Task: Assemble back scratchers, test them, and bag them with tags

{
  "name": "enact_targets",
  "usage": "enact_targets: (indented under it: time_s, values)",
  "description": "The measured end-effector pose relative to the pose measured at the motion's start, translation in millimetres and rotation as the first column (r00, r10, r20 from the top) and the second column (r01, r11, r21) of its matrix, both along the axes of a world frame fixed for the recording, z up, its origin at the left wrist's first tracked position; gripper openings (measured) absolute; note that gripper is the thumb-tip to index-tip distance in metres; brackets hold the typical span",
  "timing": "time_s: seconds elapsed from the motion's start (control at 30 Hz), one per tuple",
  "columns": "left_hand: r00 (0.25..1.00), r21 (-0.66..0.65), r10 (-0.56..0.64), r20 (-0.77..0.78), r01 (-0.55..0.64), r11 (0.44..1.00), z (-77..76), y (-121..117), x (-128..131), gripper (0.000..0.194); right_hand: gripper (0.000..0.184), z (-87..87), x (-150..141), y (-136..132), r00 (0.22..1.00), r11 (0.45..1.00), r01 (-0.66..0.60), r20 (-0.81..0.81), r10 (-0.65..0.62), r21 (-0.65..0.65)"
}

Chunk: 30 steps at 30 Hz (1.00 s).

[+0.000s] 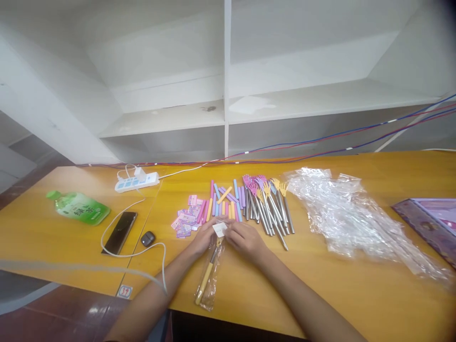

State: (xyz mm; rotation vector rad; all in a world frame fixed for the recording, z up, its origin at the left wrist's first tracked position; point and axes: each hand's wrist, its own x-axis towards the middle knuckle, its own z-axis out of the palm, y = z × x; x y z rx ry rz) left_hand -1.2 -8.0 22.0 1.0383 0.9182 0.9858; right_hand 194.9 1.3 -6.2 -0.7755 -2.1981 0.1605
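Note:
A clear plastic bag (213, 290) lies at the table's front edge with a yellow-handled back scratcher (204, 284) inside, its claw end toward the far side. My left hand (206, 236) pinches the left side of the bag's far end. Opposite it, my right hand (242, 237) grips the right side of the same end, fingers closed. Between them shows a small white card (220, 230); whether it is inside the bag I cannot tell. Just beyond my hands lie coloured handle sleeves (210, 209), printed pink and purple cards (185, 221) and a pile of metal back scratchers (270, 204).
Many clear bags (342, 213) are heaped at right, near a purple box (427, 223). At left are a green bottle (81, 207), a phone (121, 232), a black earbud case (147, 238), a power strip (137, 182) and a white cable (103, 237). Shelves (171, 114) rise behind.

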Motion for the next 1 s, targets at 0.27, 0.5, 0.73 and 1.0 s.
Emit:
enact_targets:
  time_s: [0.27, 0.5, 0.73, 1.0]
  values:
    - [0.996, -0.038, -0.05, 0.069, 0.052, 0.998, -1.7, 0, 1, 0.044, 0.019, 5.9, -1, 5, 0.995, 0.977, 0.083, 0.04, -0.092, 0.197]
    - [0.998, -0.039, -0.052, 0.018, 0.053, 0.998, -4.0, 1, -1, 0.045, 0.02, 7.7, -1, 6, 0.983, 0.965, 0.149, 0.074, -0.169, 0.218]
    - [0.996, -0.118, -0.085, 0.034, 0.089, 0.989, -3.2, 1, -1, 0.048, 0.017, 14.8, 9, 14, 0.97, 0.951, 0.23, 0.028, -0.24, 0.205]
    - [0.997, -0.094, -0.029, -0.074, 0.022, 0.995, -3.4, 4, -1, 0.043, 0.006, 14.4, 9, 8, 0.969, 0.979, 0.192, -0.142, -0.2, -0.073]
